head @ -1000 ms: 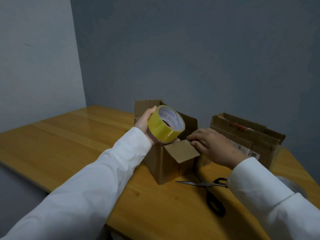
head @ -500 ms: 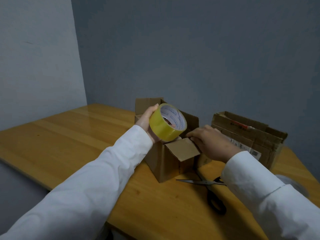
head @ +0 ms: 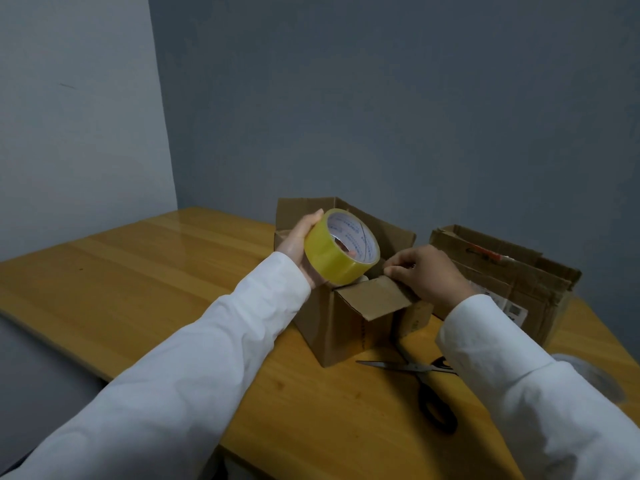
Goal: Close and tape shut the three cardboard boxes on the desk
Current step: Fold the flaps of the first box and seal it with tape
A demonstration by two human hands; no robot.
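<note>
A small cardboard box (head: 346, 327) stands in the middle of the desk with its flaps up and its near flap (head: 374, 299) folded outward. My left hand (head: 298, 244) grips a yellow tape roll (head: 332, 258) just above the box's open top. My right hand (head: 429, 275) has its fingers curled on the far edge of that near flap, right beside the roll. A larger, worn cardboard box (head: 512, 271) stands open at the right. I cannot make out a third box.
Black-handled scissors (head: 415, 368) lie on the wooden desk (head: 138, 289) in front of the small box, partly under my right sleeve. A pale round object (head: 588, 375) sits at the desk's right edge. Grey walls close the back and left.
My right hand has lifted off the near flap's surface and curled its fingers at the flap's far edge by the roll. The left hand with the roll has barely shifted.
</note>
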